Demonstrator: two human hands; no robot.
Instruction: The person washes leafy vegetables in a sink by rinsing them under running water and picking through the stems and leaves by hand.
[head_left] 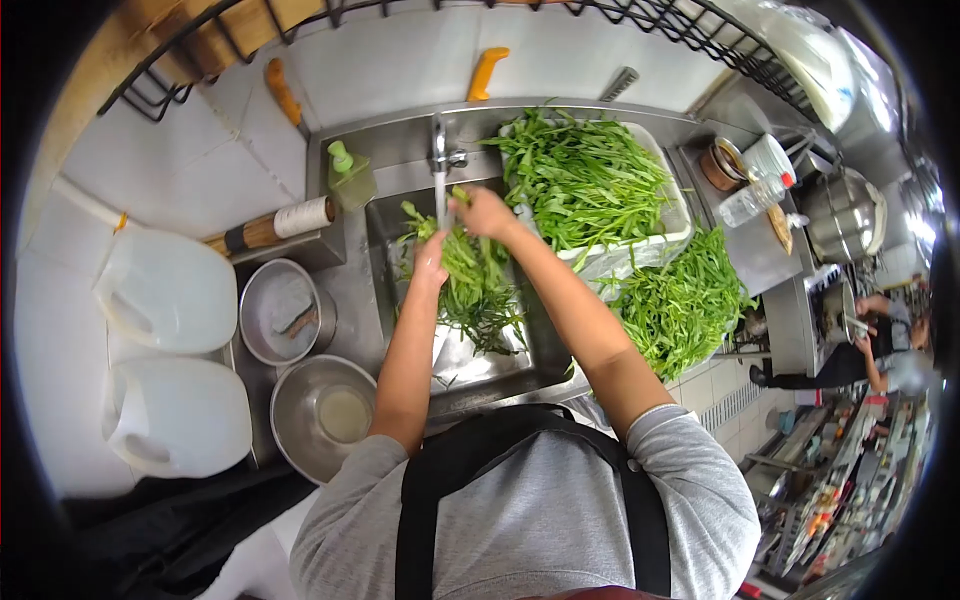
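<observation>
A bunch of leafy greens (470, 275) hangs over the metal sink (545, 365), its stems up by the tap (440, 150) and its leaves trailing toward me. Water runs from the tap onto the stems. My left hand (430, 262) is closed around the near left side of the bunch. On the right, my right hand (485, 215) grips the stem ends, fingers curled; some fingertips are hidden by the greens. A few loose leaf bits lie on the sink floor.
Right of the sink, a white basket (655, 240) is heaped with greens, and another pile of greens (680, 300) sits nearer me. Metal bowls (280, 335) and plastic jugs (180, 415) stand left. A soap bottle (350, 178) is behind. Another person (850, 370) works far right.
</observation>
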